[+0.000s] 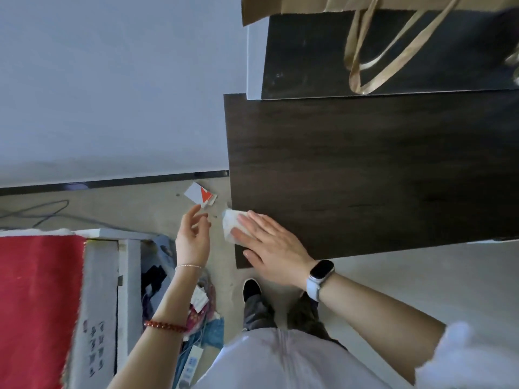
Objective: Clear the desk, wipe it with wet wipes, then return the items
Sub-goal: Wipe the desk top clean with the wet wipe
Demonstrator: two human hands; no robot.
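Scanning from the left, we saw a red cloth [39, 304] over a pale box, then a heap of bags and oddments [196, 313] on the floor, none of it on the desk. Next came our left hand [192, 237], held in the air beside the desk's left edge with its fingers loosely spread and nothing in it; beyond it a small white and red card [200, 195] lay on the floor by the wall. Our right hand [273, 247] lay flat, fingers straight, pressing a white wet wipe [230, 223] onto the near left corner of the dark desk [365, 169], the wipe overhanging that edge a little. The desktop to the right was bare where we could see it, so we judged the clearing done and the wiping under way. At the far right a brown paper bag [337, 4] sat on a higher shelf; returning the items was not yet begun.
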